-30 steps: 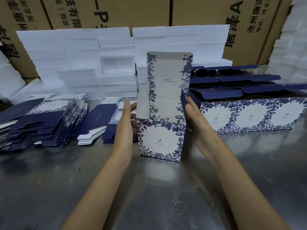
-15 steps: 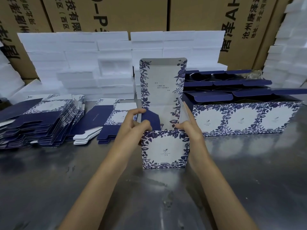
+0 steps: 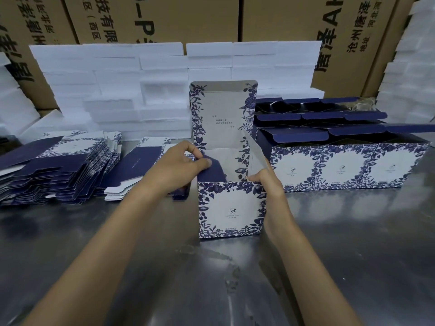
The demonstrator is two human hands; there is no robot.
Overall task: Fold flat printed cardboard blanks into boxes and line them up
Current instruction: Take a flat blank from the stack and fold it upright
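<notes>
A blue-and-white floral box stands upright on the steel table, its tall lid raised at the back. My left hand pinches the dark blue left side flap and bends it inward over the opening. My right hand holds the box's right top corner, fingers at the base of the pale right side flap, which stands tilted up. Finished boxes sit in rows at the right with their lids open. Flat blanks lie stacked at the left.
White foam blocks are piled behind the work area, with brown shipping cartons behind them. More foam stands at the far right. A smaller pile of blanks lies just left of my left hand. Bare steel table spreads in front.
The box came a little nearer and now stands square to me. My hands moved from its sides up to the top; the left hand took the blue side flap and folded it inward.
</notes>
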